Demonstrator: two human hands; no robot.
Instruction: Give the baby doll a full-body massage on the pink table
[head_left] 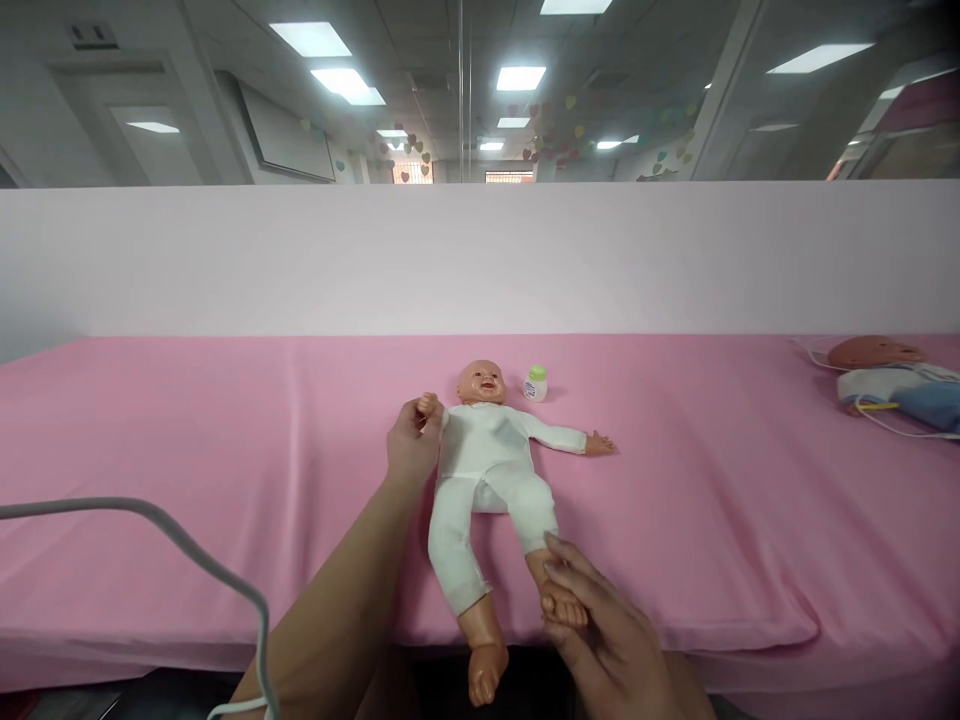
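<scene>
A baby doll (486, 440) with a white cloth body lies on its back on the pink sheet (345, 430), head toward the wall. My left hand (415, 440) is closed around the doll's hand on the left side, which shows above my fingers. At the near edge, my right hand (600, 625) holds the doll's foot on the right side, fingers on the ankle and thumb under the sole. The doll's other arm stretches out to the right. Its other foot hangs past the sheet's edge. Beside its head stands a small bottle (535, 385) with a green cap.
On the far right lies a second doll (877, 352) in white and blue clothing, with a thin cord around it. A grey cable (150, 512) crosses the near left. Behind the bed runs a low white wall (480, 260) with glass above.
</scene>
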